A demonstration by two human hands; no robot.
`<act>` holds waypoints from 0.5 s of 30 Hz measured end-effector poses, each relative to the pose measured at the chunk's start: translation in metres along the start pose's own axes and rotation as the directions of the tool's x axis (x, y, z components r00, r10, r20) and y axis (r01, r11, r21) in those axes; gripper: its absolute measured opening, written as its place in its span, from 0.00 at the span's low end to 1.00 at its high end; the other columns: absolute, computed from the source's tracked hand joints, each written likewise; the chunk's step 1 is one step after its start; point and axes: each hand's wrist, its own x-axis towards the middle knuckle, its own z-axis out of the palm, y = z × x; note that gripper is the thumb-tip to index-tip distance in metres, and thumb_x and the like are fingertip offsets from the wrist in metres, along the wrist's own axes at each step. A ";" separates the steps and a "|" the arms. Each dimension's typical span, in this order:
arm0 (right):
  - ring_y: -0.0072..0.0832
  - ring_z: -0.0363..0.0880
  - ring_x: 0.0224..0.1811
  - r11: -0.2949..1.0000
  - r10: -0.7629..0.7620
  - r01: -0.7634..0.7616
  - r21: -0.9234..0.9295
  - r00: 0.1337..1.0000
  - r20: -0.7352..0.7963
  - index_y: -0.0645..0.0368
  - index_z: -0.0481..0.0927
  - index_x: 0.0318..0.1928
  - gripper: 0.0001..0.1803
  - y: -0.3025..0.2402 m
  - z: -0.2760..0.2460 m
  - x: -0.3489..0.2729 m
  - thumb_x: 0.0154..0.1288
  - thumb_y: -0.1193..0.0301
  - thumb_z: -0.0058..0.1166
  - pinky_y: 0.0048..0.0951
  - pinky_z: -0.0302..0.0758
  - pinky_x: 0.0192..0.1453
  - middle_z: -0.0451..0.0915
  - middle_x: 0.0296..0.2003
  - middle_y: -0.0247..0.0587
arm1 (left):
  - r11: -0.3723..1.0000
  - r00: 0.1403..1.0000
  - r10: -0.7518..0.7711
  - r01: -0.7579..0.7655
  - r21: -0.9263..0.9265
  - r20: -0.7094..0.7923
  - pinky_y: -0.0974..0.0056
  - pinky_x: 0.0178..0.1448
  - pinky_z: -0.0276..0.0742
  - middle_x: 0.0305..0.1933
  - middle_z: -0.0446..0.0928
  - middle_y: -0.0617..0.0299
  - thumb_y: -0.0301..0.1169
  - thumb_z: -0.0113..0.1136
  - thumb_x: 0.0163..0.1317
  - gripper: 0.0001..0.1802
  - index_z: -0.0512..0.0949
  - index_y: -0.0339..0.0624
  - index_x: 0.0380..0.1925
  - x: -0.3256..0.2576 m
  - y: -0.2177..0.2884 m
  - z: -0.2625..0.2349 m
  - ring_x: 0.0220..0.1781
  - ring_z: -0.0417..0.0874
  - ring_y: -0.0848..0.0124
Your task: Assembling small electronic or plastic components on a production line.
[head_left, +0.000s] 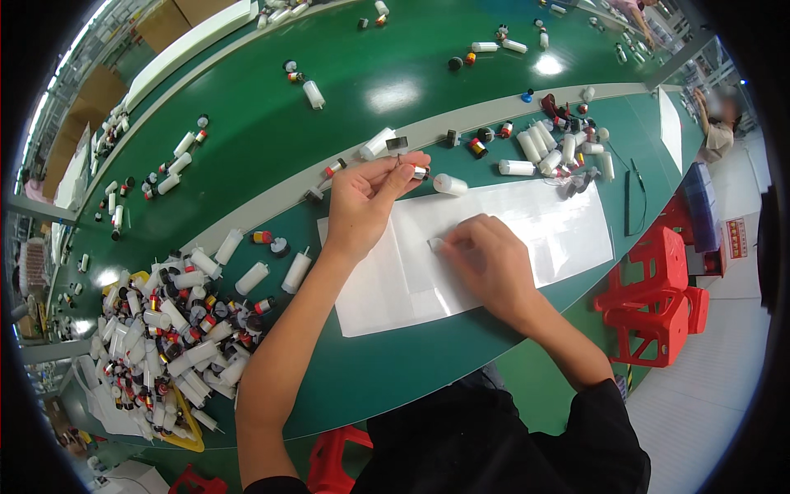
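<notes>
My left hand [362, 206] is raised over the white sheet's far left part, with thumb and fingers pinched around a small banded cylinder [420, 173]. A small dark square piece [397, 143] stands just above those fingertips; whether it is joined to the cylinder I cannot tell. Over the middle of the white sheet [378, 305], my right hand [490, 263] is slightly blurred, its fingers closed on a small translucent piece [434, 244]. A white bottle-like cylinder [450, 184] lies at the sheet's far edge, to the right of my left hand.
A large heap of white cylinders [193, 356] fills a yellow tray [191, 424] at the left. Another cluster of white cylinders [547, 140] lies far right, near a thin corded tool [628, 202]. Beyond the pale rail runs a green belt [263, 123] carrying scattered parts. Red stools [658, 263] stand at right.
</notes>
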 end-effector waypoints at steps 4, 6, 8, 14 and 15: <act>0.30 0.79 0.35 0.905 0.132 -0.110 0.411 0.991 -0.026 0.60 0.81 0.38 0.05 0.008 -0.017 0.017 0.62 0.76 0.64 0.29 0.74 0.37 0.81 0.34 0.39 | 0.999 0.999 -0.015 0.016 -0.035 0.031 0.65 0.61 0.81 0.52 0.83 0.53 0.30 0.57 0.72 0.15 0.81 0.31 0.52 -0.003 -0.001 -0.003 0.51 0.84 0.71; 0.33 0.79 0.37 0.974 -0.075 0.093 0.207 0.993 -0.093 0.61 0.81 0.37 0.06 0.002 -0.035 0.038 0.61 0.77 0.64 0.31 0.75 0.39 0.81 0.35 0.41 | 0.999 0.999 -0.036 0.037 -0.023 0.035 0.65 0.61 0.81 0.52 0.83 0.53 0.30 0.57 0.72 0.15 0.81 0.31 0.52 -0.005 0.002 -0.003 0.51 0.84 0.71; 0.36 0.79 0.41 0.976 -0.175 0.186 0.110 0.980 -0.098 0.63 0.80 0.37 0.06 -0.003 -0.042 0.057 0.61 0.77 0.64 0.35 0.75 0.42 0.80 0.36 0.42 | 0.998 0.999 -0.038 0.040 -0.049 0.038 0.66 0.58 0.82 0.48 0.84 0.55 0.29 0.59 0.71 0.14 0.82 0.30 0.50 -0.004 0.002 0.002 0.47 0.84 0.73; 0.40 0.82 0.40 0.985 -0.156 0.137 0.102 0.964 0.215 0.64 0.81 0.37 0.06 -0.002 -0.033 0.088 0.61 0.76 0.62 0.39 0.78 0.46 0.83 0.36 0.45 | 0.998 0.998 -0.052 0.054 -0.038 0.045 0.69 0.54 0.81 0.46 0.85 0.55 0.28 0.61 0.69 0.14 0.82 0.29 0.50 -0.005 -0.003 -0.003 0.44 0.84 0.75; 0.40 0.82 0.40 0.985 -0.158 0.139 0.101 0.963 0.217 0.64 0.81 0.37 0.06 0.000 -0.032 0.090 0.61 0.76 0.62 0.39 0.78 0.46 0.83 0.36 0.45 | 0.998 0.998 -0.050 0.052 -0.040 0.043 0.69 0.54 0.81 0.46 0.85 0.55 0.28 0.61 0.69 0.14 0.82 0.29 0.50 -0.005 -0.004 -0.004 0.44 0.84 0.75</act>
